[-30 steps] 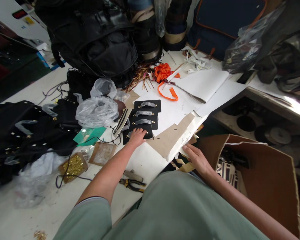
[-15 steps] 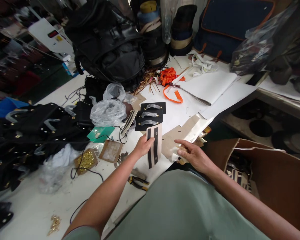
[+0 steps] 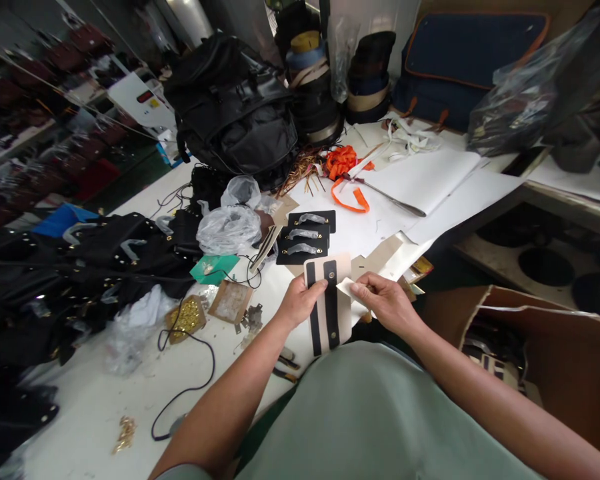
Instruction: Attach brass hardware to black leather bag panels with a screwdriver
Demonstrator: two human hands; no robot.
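Observation:
My left hand (image 3: 299, 301) grips the top left corner of a beige panel (image 3: 328, 307) with two black strips and rivets, held upright just above the table edge. My right hand (image 3: 383, 299) pinches a small pale piece at the panel's right edge. Just beyond lies a stack of black panels (image 3: 305, 237) with plastic-wrapped handles and gold fittings, on the white table (image 3: 80, 407).
Black bags (image 3: 70, 267) pile up at the left, a black backpack (image 3: 235, 107) at the back. Clear plastic bags (image 3: 227, 223), a green card (image 3: 213, 268), gold rivets (image 3: 186, 315), pliers, orange ribbon (image 3: 343, 167) and white paper sheets (image 3: 430, 180) lie around. An open cardboard box (image 3: 530, 333) stands at the right.
My left hand lifted one panel off the stack, turned its beige back up and drew it toward me. My right hand rose from the cardboard scraps and came to the panel's edge.

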